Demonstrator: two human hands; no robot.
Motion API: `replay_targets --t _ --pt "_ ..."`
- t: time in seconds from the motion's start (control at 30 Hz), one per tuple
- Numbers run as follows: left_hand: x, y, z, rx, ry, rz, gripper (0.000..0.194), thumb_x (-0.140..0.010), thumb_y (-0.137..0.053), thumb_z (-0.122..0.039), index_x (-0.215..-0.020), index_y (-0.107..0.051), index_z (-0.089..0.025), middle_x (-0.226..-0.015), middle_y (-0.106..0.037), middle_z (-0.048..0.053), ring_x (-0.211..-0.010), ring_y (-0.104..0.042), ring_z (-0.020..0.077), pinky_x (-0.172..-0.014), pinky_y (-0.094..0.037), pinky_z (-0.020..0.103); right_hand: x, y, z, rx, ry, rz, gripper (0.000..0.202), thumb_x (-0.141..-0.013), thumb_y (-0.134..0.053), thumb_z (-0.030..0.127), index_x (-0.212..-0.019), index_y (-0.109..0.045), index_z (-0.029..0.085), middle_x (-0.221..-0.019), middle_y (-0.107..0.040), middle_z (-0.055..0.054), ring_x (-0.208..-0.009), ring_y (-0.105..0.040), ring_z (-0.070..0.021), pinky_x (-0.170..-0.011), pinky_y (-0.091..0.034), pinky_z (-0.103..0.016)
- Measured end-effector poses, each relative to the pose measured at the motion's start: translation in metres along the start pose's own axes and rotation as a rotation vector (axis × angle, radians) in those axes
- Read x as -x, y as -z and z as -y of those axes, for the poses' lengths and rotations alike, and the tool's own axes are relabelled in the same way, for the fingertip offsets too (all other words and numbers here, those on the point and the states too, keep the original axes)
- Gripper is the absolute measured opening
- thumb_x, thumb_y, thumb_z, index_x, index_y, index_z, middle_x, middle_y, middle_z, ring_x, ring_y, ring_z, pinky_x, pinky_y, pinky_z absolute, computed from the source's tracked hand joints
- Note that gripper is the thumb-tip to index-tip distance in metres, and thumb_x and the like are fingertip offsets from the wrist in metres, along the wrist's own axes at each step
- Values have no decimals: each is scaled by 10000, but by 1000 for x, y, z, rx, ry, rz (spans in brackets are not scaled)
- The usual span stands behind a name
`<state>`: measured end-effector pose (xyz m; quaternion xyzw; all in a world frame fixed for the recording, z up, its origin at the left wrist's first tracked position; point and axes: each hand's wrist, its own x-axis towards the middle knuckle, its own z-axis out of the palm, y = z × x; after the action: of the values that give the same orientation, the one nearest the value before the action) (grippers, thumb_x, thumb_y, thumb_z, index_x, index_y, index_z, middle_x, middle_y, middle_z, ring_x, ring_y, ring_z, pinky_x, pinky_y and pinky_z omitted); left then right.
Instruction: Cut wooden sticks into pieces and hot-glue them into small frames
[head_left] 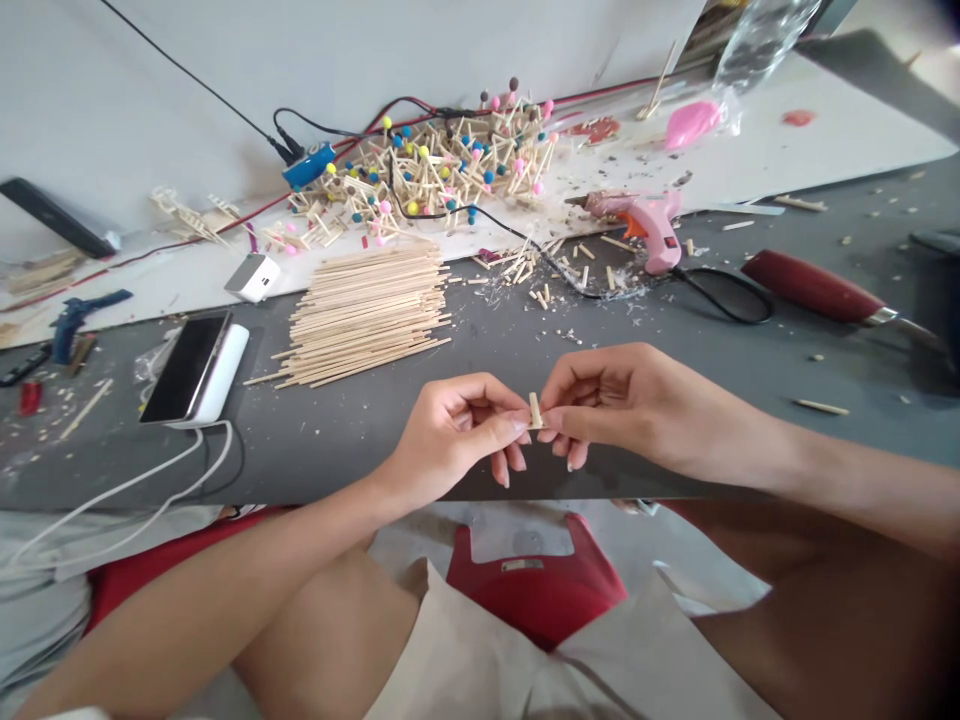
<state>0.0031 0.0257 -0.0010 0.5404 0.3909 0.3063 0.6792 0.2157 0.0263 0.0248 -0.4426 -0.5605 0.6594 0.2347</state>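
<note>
Between my two hands, over the front edge of the table, is a small piece of joined wooden sticks point(535, 408). One short stick points up from it, and its lower part is mostly behind my fingertips. My left hand point(461, 430) pinches it from the left with thumb and fingers. From the right, my right hand point(611, 405) pinches the same piece. Farther back to the left lies a stack of long thin wooden sticks point(367, 315). Beyond my right hand, a pink hot glue gun point(660, 225) rests on its side, nozzle to the left.
A heap of stick pieces with coloured balls point(427, 165) lies along the wall. A red-handled tool point(817, 287) is at the right. A phone point(187, 370) on a white power bank, with white cables, is at the left. Short stick offcuts point(525, 262) lie behind the hands.
</note>
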Motion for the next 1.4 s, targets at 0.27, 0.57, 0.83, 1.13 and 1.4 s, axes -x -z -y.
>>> replay_targets --t 0.27,0.57,0.83,1.13,1.4 --pt "3 -1 -1 12 21 -34 215 -843 -711 -325 -844 -639 -122 -709 -665 29 -536 -665 131 -411 -540 199 -4 -2 0 -82 -21 8 254 -736 -784 369 -802 -659 158 -753 -712 -42 -641 -675 -140 -576 -559 -235" --pt "3 0 0 100 78 30 174 -846 -698 -281 -860 -612 -130 -709 -650 18 -545 -667 127 -442 -544 198 -7 -2 -2 -145 -46 30 144 -756 -749 252 -781 -652 148 -725 -701 -31 -617 -652 -123 -571 -546 -234" --pt "-2 2 1 220 164 82 82 -866 -655 -190 -859 -621 -116 -714 -639 14 -543 -652 98 -455 -518 160 -7 -2 -1 -136 -60 31 186 -746 -766 285 -786 -650 146 -737 -703 -43 -621 -657 -131 -569 -543 -233" --pt "-2 4 3 81 -46 6 125 -850 -698 -203 -833 -615 -112 -777 -661 34 -601 -687 143 -496 -579 238 -7 -3 -3 -77 32 -19 239 -740 -790 380 -794 -682 174 -742 -708 -31 -627 -656 -134 -604 -552 -259" --pt "-1 10 2 -75 -162 -58 167 -858 -712 -242 -941 -680 -101 -730 -685 41 -594 -655 109 -584 -577 233 -6 -4 1 -84 47 -23 255 -760 -778 409 -800 -690 173 -762 -726 -50 -665 -680 -156 -644 -568 -283"
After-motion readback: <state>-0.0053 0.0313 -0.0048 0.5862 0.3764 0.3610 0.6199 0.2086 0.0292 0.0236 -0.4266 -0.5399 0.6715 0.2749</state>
